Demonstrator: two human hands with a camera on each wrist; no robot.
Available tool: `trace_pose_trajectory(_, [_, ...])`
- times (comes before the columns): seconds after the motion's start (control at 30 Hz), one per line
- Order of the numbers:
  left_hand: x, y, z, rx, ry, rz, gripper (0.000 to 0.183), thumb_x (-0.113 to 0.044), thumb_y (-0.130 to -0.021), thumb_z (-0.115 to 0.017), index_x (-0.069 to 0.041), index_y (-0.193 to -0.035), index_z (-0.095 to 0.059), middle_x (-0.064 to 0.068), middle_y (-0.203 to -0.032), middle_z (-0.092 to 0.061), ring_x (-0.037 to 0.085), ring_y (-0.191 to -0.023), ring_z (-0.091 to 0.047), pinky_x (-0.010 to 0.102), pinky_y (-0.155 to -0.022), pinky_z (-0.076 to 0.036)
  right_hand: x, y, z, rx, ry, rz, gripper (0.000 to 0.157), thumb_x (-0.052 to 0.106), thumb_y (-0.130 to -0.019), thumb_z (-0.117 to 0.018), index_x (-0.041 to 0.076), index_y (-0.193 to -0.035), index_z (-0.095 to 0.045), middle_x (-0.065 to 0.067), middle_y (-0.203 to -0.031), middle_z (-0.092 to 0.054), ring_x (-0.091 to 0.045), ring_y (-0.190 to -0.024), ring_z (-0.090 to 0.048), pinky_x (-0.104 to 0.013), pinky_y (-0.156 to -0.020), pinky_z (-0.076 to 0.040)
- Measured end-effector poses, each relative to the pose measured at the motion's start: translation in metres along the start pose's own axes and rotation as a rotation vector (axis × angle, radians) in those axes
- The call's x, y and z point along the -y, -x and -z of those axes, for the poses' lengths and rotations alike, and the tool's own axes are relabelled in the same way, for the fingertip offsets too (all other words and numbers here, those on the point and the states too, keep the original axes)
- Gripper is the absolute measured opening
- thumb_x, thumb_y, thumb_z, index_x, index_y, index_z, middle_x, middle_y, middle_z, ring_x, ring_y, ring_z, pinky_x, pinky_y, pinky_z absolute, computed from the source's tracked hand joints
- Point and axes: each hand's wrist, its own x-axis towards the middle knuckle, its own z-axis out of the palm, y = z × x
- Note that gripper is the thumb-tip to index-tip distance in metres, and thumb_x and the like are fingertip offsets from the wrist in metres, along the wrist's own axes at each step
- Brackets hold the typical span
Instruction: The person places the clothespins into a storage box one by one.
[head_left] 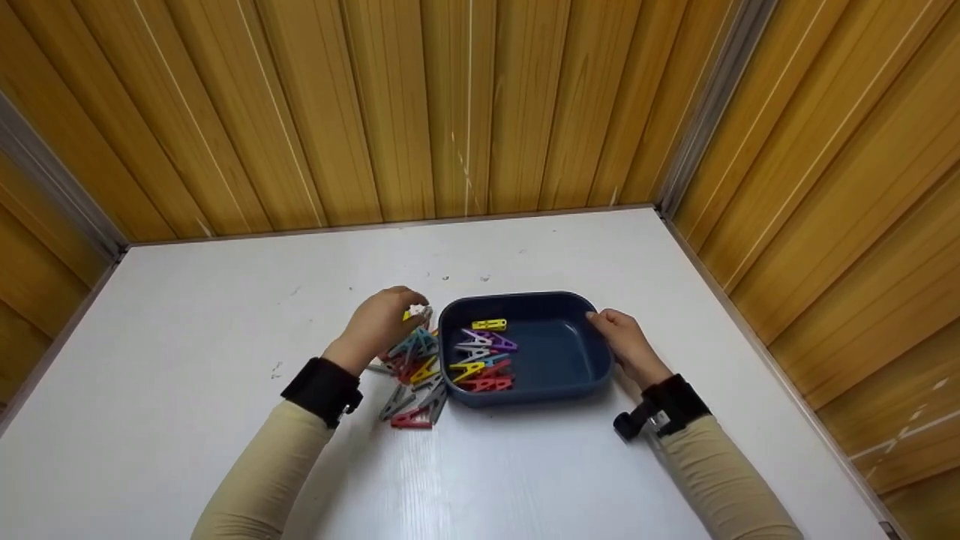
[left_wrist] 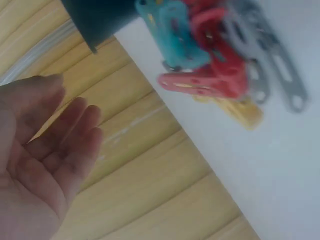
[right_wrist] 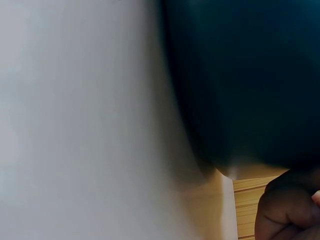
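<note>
My left hand [head_left: 377, 322] is beside the left end of a dark blue plastic basin [head_left: 532, 392], over a pile of coloured clothespins [head_left: 424, 370]. In the left wrist view, the palm and loosely bent fingers of that hand [left_wrist: 42, 155] hold nothing, apart from the teal, red, grey and yellow clothespins [left_wrist: 215, 82]. Thumb and fingers of my right hand [head_left: 628, 343] grip the basin's right rim. Inside the basin, several clothespins [head_left: 489, 325] lie along its left side. The right wrist view shows only part of the right hand [right_wrist: 290, 207] against the basin wall [right_wrist: 240, 100].
A white tabletop [head_left: 202, 360] carries the basin and the pile. Wood-patterned panels [head_left: 390, 112] stand along the back and both sides. Grey and red clothespins [head_left: 411, 418] lie at the front of the pile, close to the basin.
</note>
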Motion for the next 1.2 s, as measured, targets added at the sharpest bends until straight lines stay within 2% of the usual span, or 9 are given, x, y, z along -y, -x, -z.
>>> trace_pose_trajectory(0.27, [0.02, 0.012, -0.002, 0.118, -0.034, 0.153, 0.026, -0.005, -0.091, -0.071, 0.005, -0.114, -0.074, 0.023, -0.111, -0.075, 0.039, -0.105, -0.07, 0.051, -0.094, -0.057, 0.002, 0.001, 0.0, 0.005, 0.014, 0.011, 0.04, 0.023, -0.105, -0.056, 0.019, -0.066, -0.046, 0.014, -0.056, -0.037, -0.001, -0.05, -0.034, -0.016, -0.048, -0.027])
trace_pose_trajectory(0.4, [0.022, 0.014, -0.004, 0.166, -0.039, 0.218, 0.025, -0.002, -0.091, -0.069, 0.006, -0.114, -0.074, 0.023, -0.111, -0.076, 0.037, -0.105, -0.072, 0.049, -0.095, -0.058, 0.004, 0.001, 0.0, 0.007, 0.023, 0.022, 0.041, 0.022, -0.105, -0.056, 0.018, -0.066, -0.045, 0.014, -0.056, -0.036, -0.001, -0.05, -0.032, -0.017, -0.048, -0.025])
trace_pose_trajectory(0.57, [0.023, 0.014, -0.009, 0.183, -0.017, 0.276, 0.025, -0.001, -0.091, -0.07, 0.004, -0.115, -0.074, 0.022, -0.111, -0.075, 0.035, -0.102, -0.072, 0.047, -0.093, -0.059, 0.005, 0.002, 0.0, 0.003, 0.016, 0.019, 0.04, 0.023, -0.105, -0.056, 0.019, -0.066, -0.047, 0.014, -0.056, -0.036, -0.001, -0.049, -0.032, -0.017, -0.048, -0.026])
trace_pose_trajectory(0.7, [0.025, 0.013, -0.013, 0.169, -0.011, 0.276, 0.025, -0.002, -0.092, -0.069, 0.003, -0.116, -0.073, 0.021, -0.107, -0.076, 0.033, -0.095, -0.071, 0.046, -0.089, -0.06, 0.003, 0.003, 0.0, 0.002, 0.013, 0.003, 0.04, 0.023, -0.105, -0.056, 0.019, -0.066, -0.046, 0.014, -0.056, -0.036, -0.002, -0.05, -0.032, -0.017, -0.048, -0.026])
trace_pose_trajectory(0.9, [0.029, 0.012, -0.018, 0.158, -0.004, 0.301, 0.032, -0.003, -0.092, -0.069, 0.003, -0.124, -0.069, 0.021, -0.109, -0.075, 0.031, -0.093, -0.071, 0.046, -0.088, -0.06, 0.003, 0.002, -0.001, 0.002, 0.002, 0.014, 0.04, 0.023, -0.105, -0.056, 0.019, -0.066, -0.046, 0.014, -0.056, -0.036, -0.002, -0.05, -0.033, -0.017, -0.048, -0.026])
trace_pose_trajectory(1.07, [0.029, 0.011, -0.016, 0.178, 0.005, 0.342, 0.034, -0.003, -0.093, -0.069, 0.002, -0.127, -0.068, 0.021, -0.111, -0.075, 0.03, -0.094, -0.07, 0.045, -0.09, -0.06, 0.003, 0.001, -0.001, 0.0, 0.007, 0.021, 0.04, 0.023, -0.104, -0.057, 0.019, -0.067, -0.046, 0.014, -0.057, -0.037, -0.002, -0.05, -0.033, -0.017, -0.048, -0.026])
trace_pose_trajectory(1.2, [0.027, 0.011, -0.013, 0.157, 0.001, 0.322, 0.034, 0.0, -0.091, -0.069, 0.003, -0.125, -0.069, 0.021, -0.108, -0.075, 0.032, -0.095, -0.071, 0.046, -0.088, -0.06, 0.003, 0.002, -0.001, -0.006, 0.024, 0.014, 0.039, 0.023, -0.104, -0.057, 0.019, -0.067, -0.047, 0.014, -0.057, -0.037, -0.002, -0.051, -0.033, -0.017, -0.048, -0.027])
